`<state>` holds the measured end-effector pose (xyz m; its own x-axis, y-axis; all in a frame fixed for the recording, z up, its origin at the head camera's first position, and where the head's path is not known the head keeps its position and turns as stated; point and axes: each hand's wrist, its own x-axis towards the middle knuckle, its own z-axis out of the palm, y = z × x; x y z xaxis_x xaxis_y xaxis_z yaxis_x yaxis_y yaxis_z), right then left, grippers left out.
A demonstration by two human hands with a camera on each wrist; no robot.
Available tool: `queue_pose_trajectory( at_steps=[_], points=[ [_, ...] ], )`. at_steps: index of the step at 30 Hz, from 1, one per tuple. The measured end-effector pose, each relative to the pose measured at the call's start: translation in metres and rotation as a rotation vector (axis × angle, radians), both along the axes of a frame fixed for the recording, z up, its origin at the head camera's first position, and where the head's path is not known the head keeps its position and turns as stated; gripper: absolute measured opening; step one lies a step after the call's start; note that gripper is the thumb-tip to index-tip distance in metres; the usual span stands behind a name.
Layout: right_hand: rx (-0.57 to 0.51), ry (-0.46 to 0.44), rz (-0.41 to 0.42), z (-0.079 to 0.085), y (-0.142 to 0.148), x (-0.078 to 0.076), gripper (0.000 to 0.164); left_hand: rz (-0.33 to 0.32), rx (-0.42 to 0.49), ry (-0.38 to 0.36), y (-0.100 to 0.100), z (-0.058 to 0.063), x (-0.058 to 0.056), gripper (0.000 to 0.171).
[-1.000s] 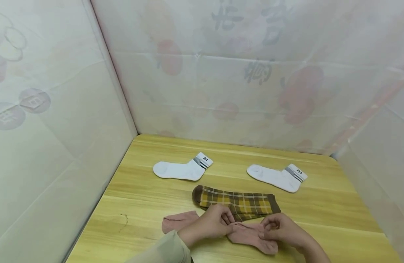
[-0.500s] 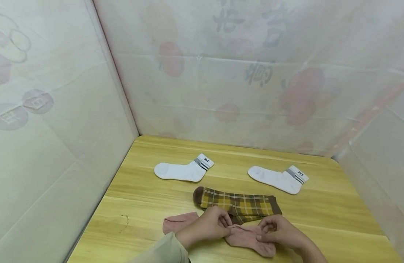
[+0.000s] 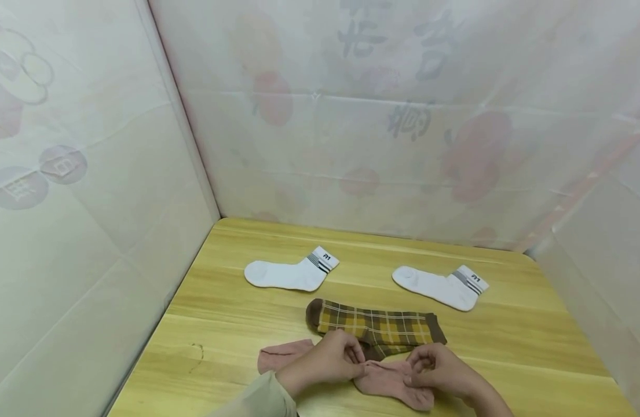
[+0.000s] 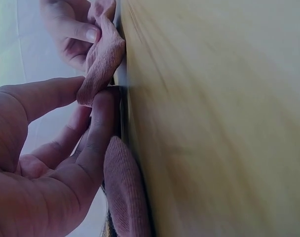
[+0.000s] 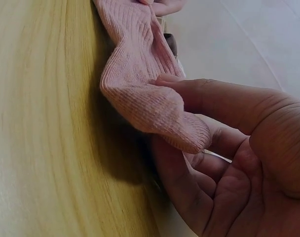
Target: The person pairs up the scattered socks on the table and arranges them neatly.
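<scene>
Both hands hold one pink ribbed sock [image 3: 384, 380] close over the front of the table. My left hand [image 3: 333, 357] pinches its left end between thumb and fingers, as the left wrist view also shows. At the other end, my right hand [image 3: 442, 370] pinches the fabric with thumb and fingertips; in the right wrist view the sock [image 5: 140, 94] bends and bulges between the two hands. A second pink sock [image 3: 281, 354] lies flat to the left, partly covered by my left forearm. Just beyond the hands lies a brown and yellow plaid sock [image 3: 377, 324], its lower edge partly hidden by them.
Two white ankle socks with striped cuffs lie farther back, a left one [image 3: 288, 274] and a right one [image 3: 439, 286]. The wooden table [image 3: 194, 324] meets pale printed cloth walls [image 3: 320, 145] at the back and both sides.
The held pink sock and the right hand have shifted slightly left, toward the left hand. Both hands keep their pinch. The other socks lie as before; the head view has tilted a little.
</scene>
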<state>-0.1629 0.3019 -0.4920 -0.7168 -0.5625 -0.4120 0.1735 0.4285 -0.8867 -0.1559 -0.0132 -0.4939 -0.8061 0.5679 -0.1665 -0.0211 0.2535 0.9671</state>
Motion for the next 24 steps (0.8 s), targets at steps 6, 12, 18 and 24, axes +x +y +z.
queue_pose_trajectory(
  at_steps=[6, 12, 18, 24],
  points=[
    [-0.010, 0.000, -0.001, -0.0001, -0.0016, -0.0006, 0.023, 0.005, 0.002, 0.012, -0.0015, 0.0006, 0.0005, 0.006],
    [-0.012, 0.016, 0.003, -0.0001, -0.0029, -0.0006, 0.024, 0.009, -0.005, 0.011, -0.0026, 0.0011, 0.0000, 0.007],
    [-0.013, 0.066, 0.020, -0.0011, -0.0040, -0.0005, 0.020, 0.004, -0.018, 0.039, -0.0036, 0.0007, -0.0001, 0.006],
    [-0.001, 0.147, 0.038, -0.0041, -0.0050, -0.0010, 0.017, -0.007, -0.031, 0.071, -0.0027, 0.0005, -0.0014, 0.008]
  ],
)
